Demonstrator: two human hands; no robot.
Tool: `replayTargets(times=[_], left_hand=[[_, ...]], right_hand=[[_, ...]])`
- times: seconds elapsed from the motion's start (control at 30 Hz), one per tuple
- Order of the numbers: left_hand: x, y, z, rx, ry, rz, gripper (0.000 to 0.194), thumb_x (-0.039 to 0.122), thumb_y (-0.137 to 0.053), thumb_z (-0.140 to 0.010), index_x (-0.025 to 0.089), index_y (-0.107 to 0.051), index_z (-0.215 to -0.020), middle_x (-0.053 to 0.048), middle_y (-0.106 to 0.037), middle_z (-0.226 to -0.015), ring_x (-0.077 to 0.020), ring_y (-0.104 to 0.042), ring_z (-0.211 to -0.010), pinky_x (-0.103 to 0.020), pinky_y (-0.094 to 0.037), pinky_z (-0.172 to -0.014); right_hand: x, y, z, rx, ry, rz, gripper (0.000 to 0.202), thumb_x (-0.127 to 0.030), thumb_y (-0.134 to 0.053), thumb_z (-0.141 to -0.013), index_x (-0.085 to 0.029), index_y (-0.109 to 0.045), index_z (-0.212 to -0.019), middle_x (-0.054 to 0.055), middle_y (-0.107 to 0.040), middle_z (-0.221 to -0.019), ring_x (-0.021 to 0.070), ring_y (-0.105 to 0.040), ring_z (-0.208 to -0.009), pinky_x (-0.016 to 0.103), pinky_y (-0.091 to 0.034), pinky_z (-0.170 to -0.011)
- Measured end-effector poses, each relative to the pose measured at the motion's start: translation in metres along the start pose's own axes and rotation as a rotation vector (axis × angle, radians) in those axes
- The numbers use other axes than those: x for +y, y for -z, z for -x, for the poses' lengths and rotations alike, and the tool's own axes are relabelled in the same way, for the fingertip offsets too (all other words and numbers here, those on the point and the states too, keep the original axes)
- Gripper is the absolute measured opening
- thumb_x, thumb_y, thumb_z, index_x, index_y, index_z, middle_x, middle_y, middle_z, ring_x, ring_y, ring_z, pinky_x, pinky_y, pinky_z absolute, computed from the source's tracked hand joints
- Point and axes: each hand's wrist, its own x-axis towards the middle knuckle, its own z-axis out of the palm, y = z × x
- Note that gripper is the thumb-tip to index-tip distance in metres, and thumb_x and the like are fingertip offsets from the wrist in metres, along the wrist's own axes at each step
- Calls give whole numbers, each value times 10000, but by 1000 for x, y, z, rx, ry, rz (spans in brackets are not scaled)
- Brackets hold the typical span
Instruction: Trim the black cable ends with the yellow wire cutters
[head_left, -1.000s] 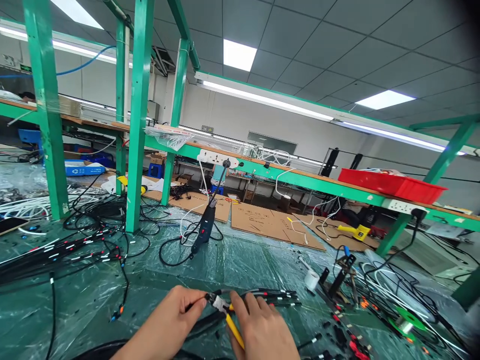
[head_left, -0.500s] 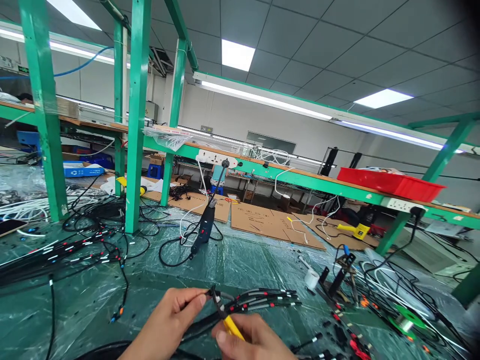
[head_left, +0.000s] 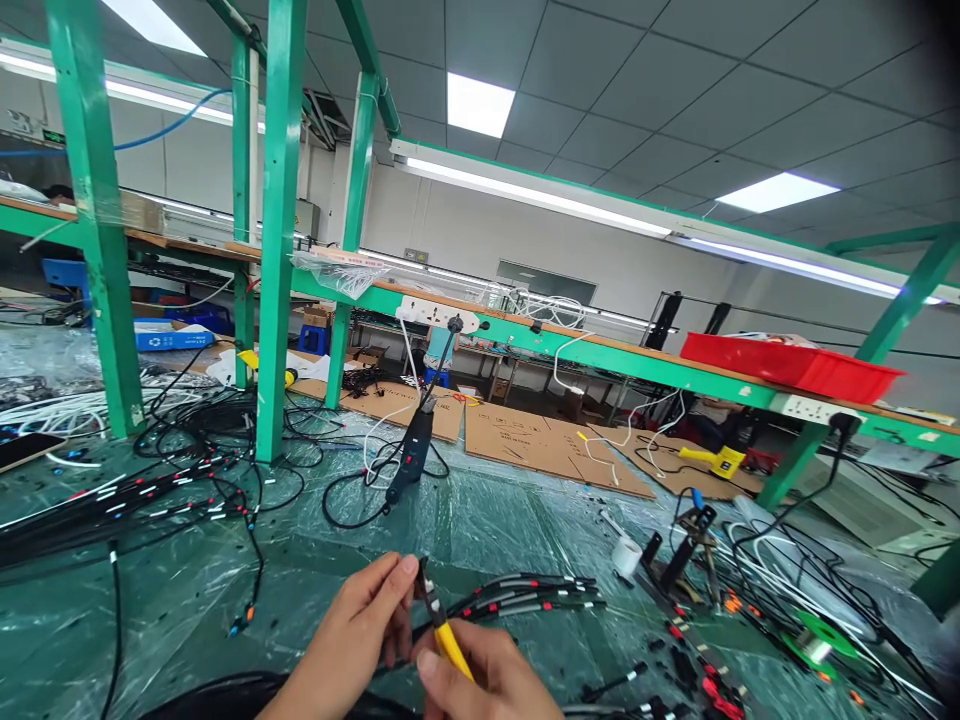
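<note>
My right hand (head_left: 491, 670) is closed round the yellow handles of a pair of wire cutters (head_left: 452, 645), whose metal jaws point up and away. Just left of the jaws, the fingers of my left hand (head_left: 356, 625) are pinched together at a small dark piece, too small to make out. Behind the cutters lies a bundle of black and grey cables (head_left: 525, 590) with red and white markings near their ends. More black cable (head_left: 217, 700) is coiled under my left wrist.
Marked black cables (head_left: 127, 500) cover the left of the bench. A black power tool (head_left: 411, 455) stands mid-bench, its cord rising to a power strip. On the right are a tape roll (head_left: 625, 556), a green wire spool (head_left: 816, 640) and small parts. Green posts (head_left: 279, 250) rise at left.
My left fingertips have drawn slightly left and up, with the other fingers curling below. The cutters have turned more upright and shifted a little left with my right hand.
</note>
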Motion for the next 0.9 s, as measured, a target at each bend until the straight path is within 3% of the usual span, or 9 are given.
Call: replayTargets(times=[0.17, 0.37, 0.47, 0.57, 0.7, 0.9], left_hand=[[9, 2, 1, 17, 28, 131, 402, 581, -488, -863, 193, -573, -806, 20, -620, -627, -175, -591, -580, -250, -448, -524], [15, 4, 3, 6, 72, 214, 426, 608, -542, -806, 217, -516, -641, 35, -630, -549, -168, -604, -520, -274, -487, -565], [13, 7, 3, -26, 76, 212, 414, 602, -532, -814, 230, -478, -643, 35, -631, -500, -179, -617, -485, -288, -495, -548], [13, 10, 1, -60, 63, 190, 412, 601, -533, -818, 223, -490, -658, 18, -641, -483, -185, -613, -455, -284, -480, -500], [13, 9, 0, -44, 24, 154, 442, 614, -527, -835, 192, -571, -712, -8, -677, -600, -187, -636, -533, -270, -481, -504], [21, 9, 4, -23, -17, 181, 484, 588, -526, -869, 150, -681, -737, -3, -652, -597, -159, -595, -528, -264, -495, -551]], right_hand=[[-2, -4, -1, -49, -121, -171, 722, -809, -570, -677, -144, -606, -957, -5, -594, -618, 85, -468, -479, 212, -340, -511], [-6, -4, -1, -50, -182, -304, 646, -726, -653, -663, -140, -650, -937, 2, -617, -606, 86, -503, -484, 200, -328, -502], [-10, -1, 1, -69, -178, -287, 593, -702, -645, -684, -145, -646, -886, 1, -605, -585, 79, -476, -459, 195, -300, -477], [-16, 0, 3, -75, -67, -118, 541, -698, -606, -733, -160, -603, -783, -12, -554, -574, 79, -431, -464, 204, -270, -463], [-19, -5, 3, -3, 46, 77, 458, -641, -549, -806, -193, -503, -723, -33, -484, -578, 89, -418, -495, 215, -279, -480], [-15, -8, 0, -64, -30, -103, 459, -628, -598, -753, -171, -563, -763, -9, -553, -590, 86, -439, -488, 209, -293, -487]])
